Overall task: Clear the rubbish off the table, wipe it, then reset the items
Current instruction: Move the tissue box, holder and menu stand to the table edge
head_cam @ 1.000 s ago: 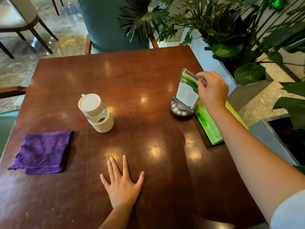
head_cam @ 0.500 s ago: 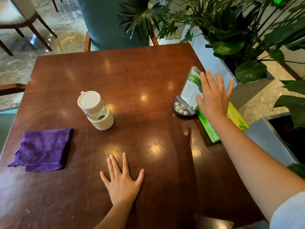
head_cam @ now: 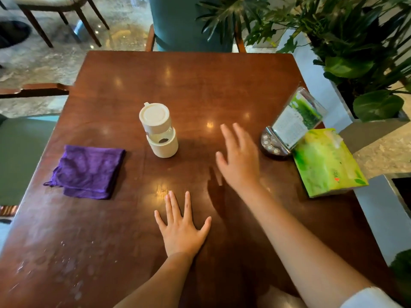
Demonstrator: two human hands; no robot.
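Note:
On the dark wooden table [head_cam: 200, 81] a folded purple cloth [head_cam: 86, 172] lies at the left. A cream-white lidded container [head_cam: 160, 130] stands near the middle. At the right edge a clear sign holder on a round dark base [head_cam: 289, 127] leans back, with a green tissue box [head_cam: 327, 163] beside it. My left hand [head_cam: 182, 230] rests flat on the table near the front, fingers spread. My right hand [head_cam: 239, 158] hovers open and empty between the container and the sign holder, blurred by motion.
Small water droplets and smears [head_cam: 66, 263] mark the table's front left corner. Leafy plants in a grey planter [head_cam: 360, 58] crowd the right side. A teal chair [head_cam: 189, 21] stands at the far edge and a wooden chair [head_cam: 55, 10] at the far left.
My right hand let go of the sign holder and moved left toward the table's middle. The tissue box beside it is now in full view. My left hand stayed flat.

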